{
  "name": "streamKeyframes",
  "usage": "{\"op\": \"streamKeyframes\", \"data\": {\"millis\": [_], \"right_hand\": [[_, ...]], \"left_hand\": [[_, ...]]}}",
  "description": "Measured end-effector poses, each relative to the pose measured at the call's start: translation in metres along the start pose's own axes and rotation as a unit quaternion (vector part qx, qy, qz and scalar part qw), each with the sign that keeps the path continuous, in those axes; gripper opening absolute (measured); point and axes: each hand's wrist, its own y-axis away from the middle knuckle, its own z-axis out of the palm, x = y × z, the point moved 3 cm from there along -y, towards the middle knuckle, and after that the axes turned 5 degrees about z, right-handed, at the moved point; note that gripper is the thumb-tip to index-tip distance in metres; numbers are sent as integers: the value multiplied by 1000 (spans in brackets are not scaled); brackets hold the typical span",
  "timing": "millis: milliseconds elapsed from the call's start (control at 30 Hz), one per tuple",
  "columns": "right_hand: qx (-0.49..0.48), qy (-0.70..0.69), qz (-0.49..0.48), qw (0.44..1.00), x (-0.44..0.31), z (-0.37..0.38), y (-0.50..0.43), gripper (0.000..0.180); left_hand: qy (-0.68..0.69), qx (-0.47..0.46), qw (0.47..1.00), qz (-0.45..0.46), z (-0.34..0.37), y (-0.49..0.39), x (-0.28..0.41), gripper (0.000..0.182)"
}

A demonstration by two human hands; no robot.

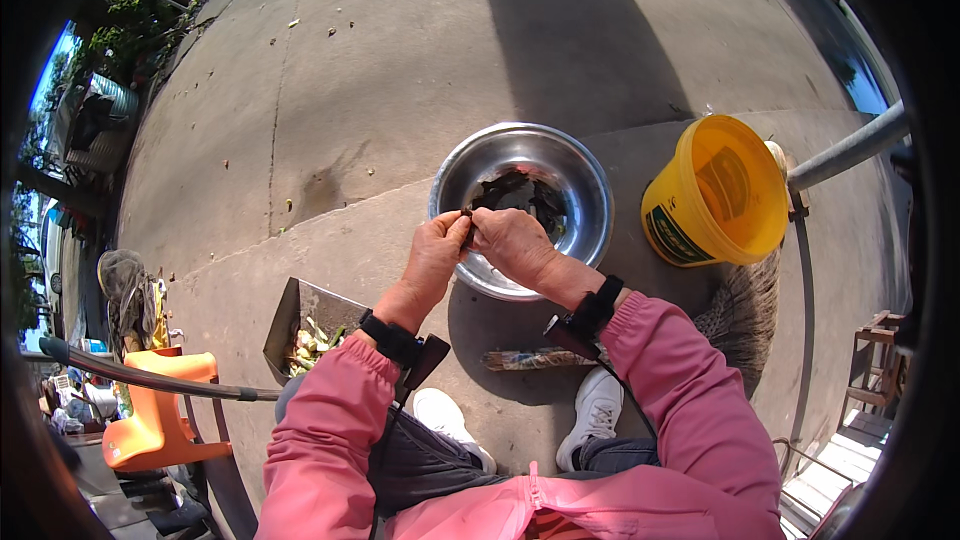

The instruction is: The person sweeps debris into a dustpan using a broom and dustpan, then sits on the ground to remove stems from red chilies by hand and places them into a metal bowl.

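My left hand [441, 238] and my right hand [517, 241] meet at the fingertips over the near left part of a shiny stainless steel basin [592, 191]. Pinched between both hands is a small dark brown piece [466, 214], mostly covered by the fingers, so its kind is unclear. Several dark, wet-looking pieces [551, 204] lie in the bottom of the basin, partly behind my right hand. Each wrist wears a black strap with a small device and a cable.
To the right stands a yellow plastic bucket [679, 187] bearing writing, with a straw broom [750, 315] behind it. A metal dustpan [281, 337] with vegetable scraps sits at left. Farther left is an orange plastic stool [161, 420]. A wrapped stick [532, 358] lies near my shoes.
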Motion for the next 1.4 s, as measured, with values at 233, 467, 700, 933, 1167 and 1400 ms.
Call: {"op": "streamKeyframes", "data": {"millis": [233, 467, 700, 933, 1167, 1400], "right_hand": [[65, -159, 37, 984, 35, 3, -13, 15], [-103, -224, 203, 948, 96, 0, -1, 12], [-8, 80, 33, 996, 41, -14, -10, 20], [9, 58, -137, 989, 6, -18, -9, 16], [31, 220, -250, 942, -5, -18, 1, 13], [29, 264, -273, 925, -14, -8, 7, 12]], "left_hand": [[89, 0, 996, -17, -4, 3, 6, 26], [209, -39, 976, -46, -12, 6, 14, 30], [162, -56, 983, -68, -6, 2, 6, 34], [168, -79, 979, -81, -7, 0, 0, 33], [171, -82, 975, -112, -5, 1, -7, 32], [146, -74, 978, -130, -8, 6, -16, 33]]}}
